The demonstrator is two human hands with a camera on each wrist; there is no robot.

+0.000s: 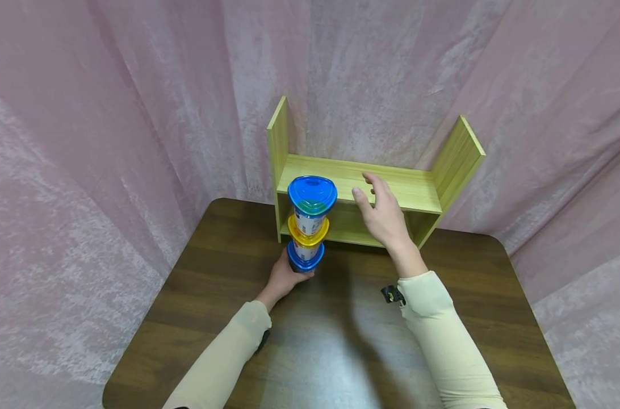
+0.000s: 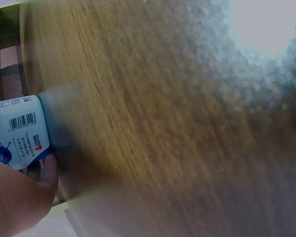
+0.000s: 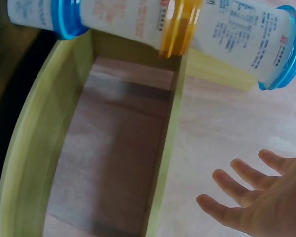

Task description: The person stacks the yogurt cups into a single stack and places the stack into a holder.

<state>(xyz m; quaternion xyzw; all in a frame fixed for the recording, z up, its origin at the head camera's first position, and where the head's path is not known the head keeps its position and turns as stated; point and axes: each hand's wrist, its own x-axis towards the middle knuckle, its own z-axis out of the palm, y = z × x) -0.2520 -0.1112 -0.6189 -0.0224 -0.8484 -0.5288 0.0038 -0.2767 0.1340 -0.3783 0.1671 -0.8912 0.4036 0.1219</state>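
Note:
Three white printed tubs stand stacked in an upright column in the head view. The top tub (image 1: 310, 223) has a blue lid (image 1: 312, 196), the middle tub (image 1: 306, 250) a yellow lid (image 1: 308, 232), and the bottom tub (image 2: 19, 128) another blue lid. Low on the column, my left hand (image 1: 283, 278) grips the bottom tub, its thumb along the near side. My right hand (image 1: 384, 216) is held in the air to the right of the top tub, fingers spread and holding nothing. The right wrist view shows a gap between that hand and the tubs.
Close behind the stack is a light wooden shelf (image 1: 407, 190) with two raised side panels (image 1: 455, 165). It stands at the back of a dark brown wooden table (image 1: 228, 255). Pink curtains (image 1: 366, 74) hang behind and on both sides.

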